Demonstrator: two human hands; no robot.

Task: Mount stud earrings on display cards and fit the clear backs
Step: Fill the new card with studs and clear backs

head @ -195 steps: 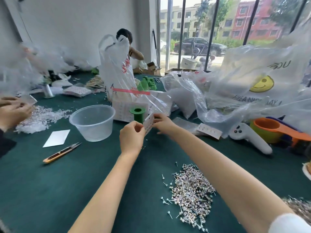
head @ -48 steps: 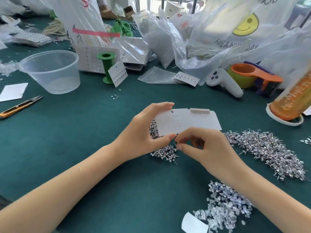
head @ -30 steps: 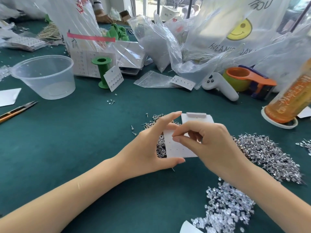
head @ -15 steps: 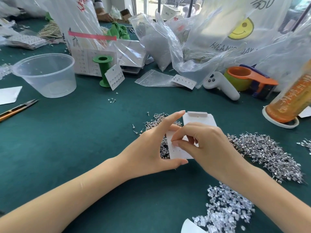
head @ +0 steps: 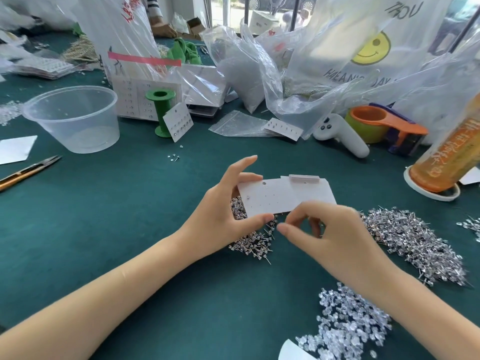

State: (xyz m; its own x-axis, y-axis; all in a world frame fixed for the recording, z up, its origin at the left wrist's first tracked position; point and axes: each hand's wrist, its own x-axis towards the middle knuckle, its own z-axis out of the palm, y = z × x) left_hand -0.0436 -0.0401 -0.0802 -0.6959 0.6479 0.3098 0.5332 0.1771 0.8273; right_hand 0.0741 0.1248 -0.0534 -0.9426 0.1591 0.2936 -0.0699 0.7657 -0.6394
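My left hand [head: 220, 216] pinches a white display card [head: 285, 196] by its left end, thumb under the lower edge and fingers behind. One small stud sits near the card's left side. My right hand [head: 337, 235] hovers just below the card's lower edge, blurred, with thumb and forefinger curled close together; whether it holds a stud is unclear. A heap of stud earrings [head: 254, 245] lies under my hands, and a larger heap [head: 415, 245] lies to the right. Clear backs [head: 350, 326] are piled at the lower right.
A filled card [head: 178, 124] leans on a green spool [head: 159, 110]. A clear plastic bowl [head: 72, 120] and thread snips [head: 28, 172] are at the left. A white controller [head: 342, 136], tape dispenser [head: 384, 126], orange bottle [head: 446, 157] and plastic bags [head: 246, 74] crowd the back and right.
The card has turned from upright to lying lengthwise in my left hand. My right hand has come off the card's face and dropped below its lower edge.
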